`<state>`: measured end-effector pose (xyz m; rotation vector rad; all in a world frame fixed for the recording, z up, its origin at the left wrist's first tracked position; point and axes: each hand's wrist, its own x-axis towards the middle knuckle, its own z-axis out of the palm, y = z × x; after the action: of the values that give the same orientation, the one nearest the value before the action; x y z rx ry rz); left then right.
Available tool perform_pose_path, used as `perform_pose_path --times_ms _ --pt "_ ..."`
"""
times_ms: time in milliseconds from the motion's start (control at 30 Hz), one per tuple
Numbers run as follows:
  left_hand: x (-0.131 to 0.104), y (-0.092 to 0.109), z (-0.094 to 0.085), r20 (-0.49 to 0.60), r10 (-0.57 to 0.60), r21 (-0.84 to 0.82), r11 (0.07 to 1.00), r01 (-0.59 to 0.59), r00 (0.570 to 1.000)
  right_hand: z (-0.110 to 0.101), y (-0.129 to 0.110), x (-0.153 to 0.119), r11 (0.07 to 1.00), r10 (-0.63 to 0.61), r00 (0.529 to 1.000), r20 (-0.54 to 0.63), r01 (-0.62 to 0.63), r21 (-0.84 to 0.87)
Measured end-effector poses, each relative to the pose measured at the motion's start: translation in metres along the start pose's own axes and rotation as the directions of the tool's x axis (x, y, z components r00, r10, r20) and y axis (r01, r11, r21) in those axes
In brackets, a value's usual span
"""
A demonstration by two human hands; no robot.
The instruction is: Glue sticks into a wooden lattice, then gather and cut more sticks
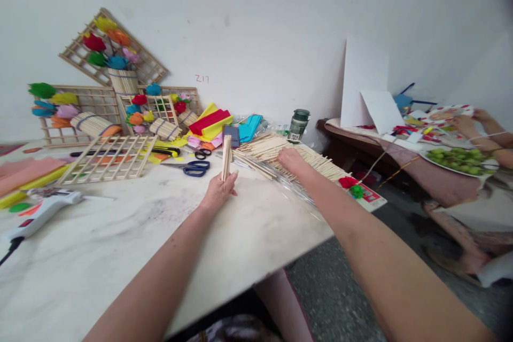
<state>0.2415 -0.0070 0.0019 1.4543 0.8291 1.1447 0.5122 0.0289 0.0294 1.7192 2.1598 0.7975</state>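
My left hand (219,191) is closed round a small upright bundle of wooden sticks (226,157) above the marble-patterned table (156,224). Farther right, my right hand (292,160) reaches onto a wide pile of loose wooden sticks (320,163). Its fingertips are down among the sticks, and I cannot make out whether they grip any. Thin silvery rods (294,192) lie along the near side of the pile. Dark-handled scissors (195,168) rest just left of my left hand.
Stick lattices with crepe-paper flowers (116,61) lean on the wall. A flat lattice (108,159), a white glue gun (44,214) and coloured paper (210,120) lie leftward. A dark green jar (299,124) stands behind the pile. Grapes (457,160) and another person's hands (481,123) are right.
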Motion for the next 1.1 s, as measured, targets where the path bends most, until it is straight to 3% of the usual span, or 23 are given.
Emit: perform_pose_path --times_ms 167,267,367,433,500,567,633,733,833,933,1100 --pt "0.0 0.0 0.001 -0.005 0.006 -0.01 1.0 -0.006 1.0 -0.004 0.01 -0.005 0.997 0.014 1.0 -0.009 -0.013 0.075" --pt "0.001 -0.001 0.0 -0.008 0.01 -0.012 1.0 -0.01 1.0 -0.013 0.017 -0.006 0.992 0.083 0.997 -0.003 -0.082 0.1" --pt "0.001 -0.002 0.0 -0.004 0.011 -0.01 1.0 -0.011 1.0 -0.031 0.024 -0.007 0.972 0.2 0.976 -0.085 -0.186 0.146" --pt "0.001 -0.003 0.0 -0.002 0.019 -0.013 1.0 -0.019 1.0 -0.05 0.026 -0.008 0.935 0.314 0.926 -0.209 -0.264 0.238" --pt "0.001 -0.003 0.0 0.005 0.031 -0.01 0.999 -0.031 0.999 -0.071 0.026 -0.008 0.87 0.429 0.839 -0.336 -0.283 0.404" --pt "0.001 -0.003 0.0 0.004 0.037 -0.01 0.999 -0.037 0.999 -0.092 0.022 -0.005 0.753 0.537 0.734 -0.416 -0.194 0.629" --pt "0.001 -0.004 -0.001 -0.006 0.028 -0.037 0.999 -0.028 1.0 -0.11 0.015 0.0 0.56 0.592 0.703 -0.394 -0.007 0.829" --pt "0.001 -0.003 -0.002 -0.016 0.022 -0.096 0.995 -0.023 1.0 -0.128 -0.004 0.008 0.207 0.563 0.768 -0.304 0.226 0.952" --pt "0.0 -0.002 -0.003 0.001 0.017 -0.105 0.994 -0.017 1.0 -0.138 -0.03 0.013 -0.037 0.481 0.834 -0.269 0.325 0.945" --pt "-0.001 -0.001 -0.005 0.016 -0.004 -0.064 0.998 0.005 1.0 -0.144 -0.054 0.014 -0.13 0.421 0.867 -0.266 0.348 0.928" --pt "-0.003 -0.002 -0.006 0.03 -0.027 -0.005 1.0 0.027 0.999 -0.143 -0.079 0.017 -0.1 0.398 0.866 -0.302 0.368 0.924"
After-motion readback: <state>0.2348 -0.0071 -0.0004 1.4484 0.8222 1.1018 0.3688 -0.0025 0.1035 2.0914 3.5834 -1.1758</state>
